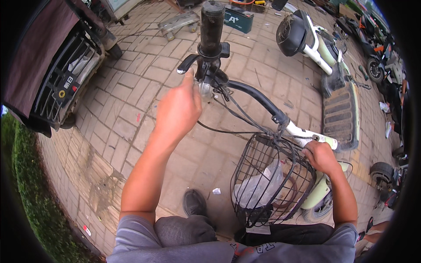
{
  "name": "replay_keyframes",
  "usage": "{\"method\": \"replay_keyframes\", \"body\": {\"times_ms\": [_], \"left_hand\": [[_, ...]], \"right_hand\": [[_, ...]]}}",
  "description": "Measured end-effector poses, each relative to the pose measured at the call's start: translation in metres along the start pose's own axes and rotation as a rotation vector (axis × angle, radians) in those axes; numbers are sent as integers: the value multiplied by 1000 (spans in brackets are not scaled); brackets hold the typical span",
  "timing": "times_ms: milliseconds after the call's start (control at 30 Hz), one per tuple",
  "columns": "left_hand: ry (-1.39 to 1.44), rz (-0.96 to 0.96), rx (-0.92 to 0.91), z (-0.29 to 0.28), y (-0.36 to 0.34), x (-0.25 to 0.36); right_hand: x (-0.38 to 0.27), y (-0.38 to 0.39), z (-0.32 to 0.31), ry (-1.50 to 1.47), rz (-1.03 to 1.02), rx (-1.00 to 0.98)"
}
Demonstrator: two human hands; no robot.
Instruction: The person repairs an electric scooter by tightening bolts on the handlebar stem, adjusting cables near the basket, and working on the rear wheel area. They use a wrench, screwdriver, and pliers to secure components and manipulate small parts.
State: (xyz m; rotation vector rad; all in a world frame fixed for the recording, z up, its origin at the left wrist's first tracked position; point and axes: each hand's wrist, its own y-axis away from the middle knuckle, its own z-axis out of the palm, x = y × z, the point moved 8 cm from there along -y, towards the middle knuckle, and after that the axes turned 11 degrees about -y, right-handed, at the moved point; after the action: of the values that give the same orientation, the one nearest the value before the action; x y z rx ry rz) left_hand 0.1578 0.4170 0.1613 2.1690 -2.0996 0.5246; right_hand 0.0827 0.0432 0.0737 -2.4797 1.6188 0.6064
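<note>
A scooter's handlebar (256, 97) rises before me, with a black rubber grip (212, 30) at its top end. Below the grip sits a brake lever (188, 64) with a silver tip. My left hand (179, 108) is up at the lever's mount, its index finger stretched against it and its other fingers curled; anything in them is hidden. My right hand (322, 157) is closed beside the white steering stem (302, 131), at the dark cables above the wire basket (274, 184). What its fingertips hold is hidden. Black cables (234, 130) run from the lever to the stem.
The basket holds a clear plastic bag (258, 188). The scooter's ribbed footboard (341, 111) and black seat (291, 34) lie to the right. A three-wheeled vehicle (66, 74) stands left, by a hedge (33, 188). A green battery box (238, 20) and low trolley (179, 24) are farther off.
</note>
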Motion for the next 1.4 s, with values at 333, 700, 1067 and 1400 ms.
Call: {"method": "replay_keyframes", "body": {"times_ms": [333,700,1067,1400], "left_hand": [[87,120,-153,1,-6,0],[878,-87,19,45,15,-21],[1217,-58,-188,88,20,-39],[1085,-83,-190,88,16,-44]], "right_hand": [[2,0,1,-46,31,-22],[10,11,-3,-93,84,54],[49,3,-21,-235,162,-24],[-253,-152,-134,-271,-565,641]]}}
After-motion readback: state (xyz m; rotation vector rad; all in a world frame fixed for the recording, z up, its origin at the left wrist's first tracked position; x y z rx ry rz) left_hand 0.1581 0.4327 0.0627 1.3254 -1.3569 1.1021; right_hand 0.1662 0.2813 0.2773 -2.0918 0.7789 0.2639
